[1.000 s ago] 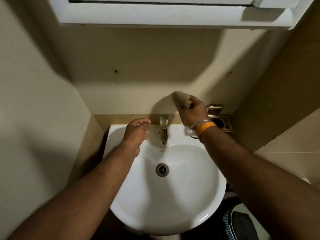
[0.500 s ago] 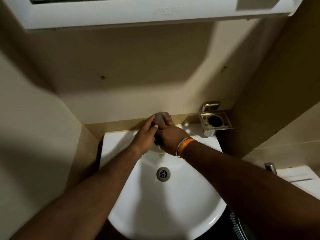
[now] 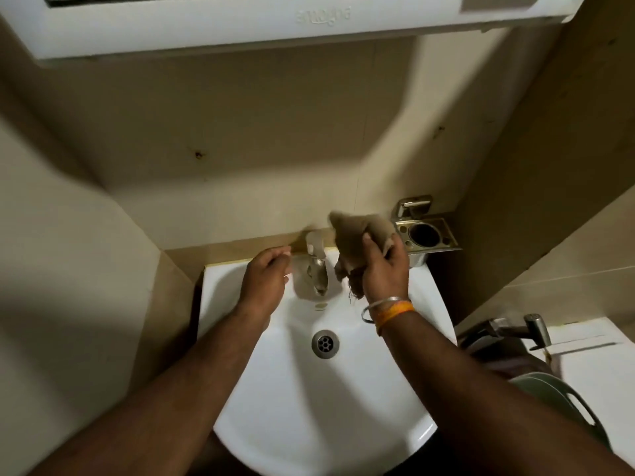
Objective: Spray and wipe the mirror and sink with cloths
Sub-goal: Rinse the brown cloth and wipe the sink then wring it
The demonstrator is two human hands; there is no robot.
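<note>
A white round sink (image 3: pixel 309 407) fills the lower middle, with a metal drain (image 3: pixel 325 343) and a chrome tap (image 3: pixel 316 266) at its back edge. My right hand (image 3: pixel 383 269) grips a bunched brown cloth (image 3: pixel 354 235) just right of the tap, above the sink's rim. My left hand (image 3: pixel 264 280) hovers left of the tap with loosely curled fingers and holds nothing. Only the white underside of the mirror cabinet (image 3: pixel 275 22) shows along the top.
A metal holder (image 3: pixel 426 235) is fixed to the wall right of the tap. At the right are a hand sprayer (image 3: pixel 529 329) and a white toilet cistern (image 3: pixel 591 359). Beige walls close in on the left and right.
Half a second ago both hands met on the tap with the cloth. Now the right hand has lifted the cloth to the right and the left hand has drawn back left.
</note>
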